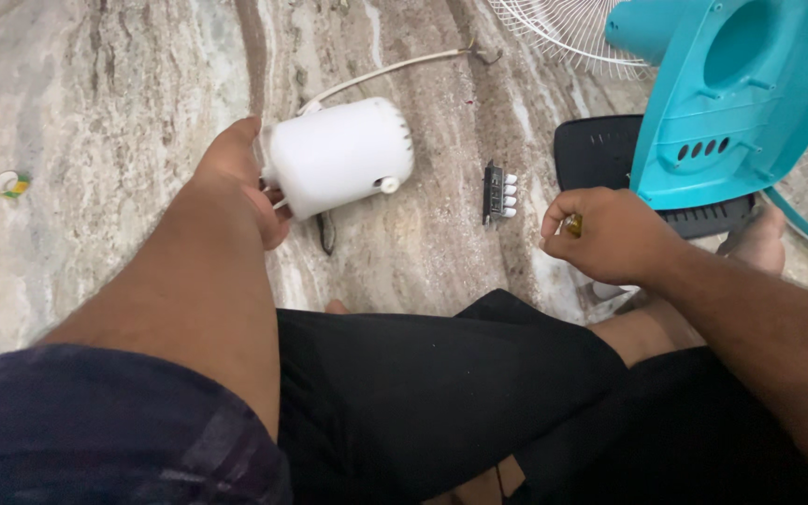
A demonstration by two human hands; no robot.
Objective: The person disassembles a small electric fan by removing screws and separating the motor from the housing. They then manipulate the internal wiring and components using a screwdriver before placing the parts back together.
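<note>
My left hand (240,178) reaches out over the marble floor and holds the near end of a white cylindrical fan motor housing (340,154), fingers tucked under its edge. A white cable (381,73) runs from the housing toward the top. My right hand (605,234) is closed around a small tool with a yellowish handle (572,224), just right of a black switch block with white push buttons (497,192). A teal fan body shell (736,103) stands beside my right hand.
A white wire fan grille (554,33) lies at the top. A black plastic cover (600,154) sits under the teal shell. A small tape roll (9,183) lies at the far left. My black-clad legs fill the bottom; a bare foot (761,245) shows at right.
</note>
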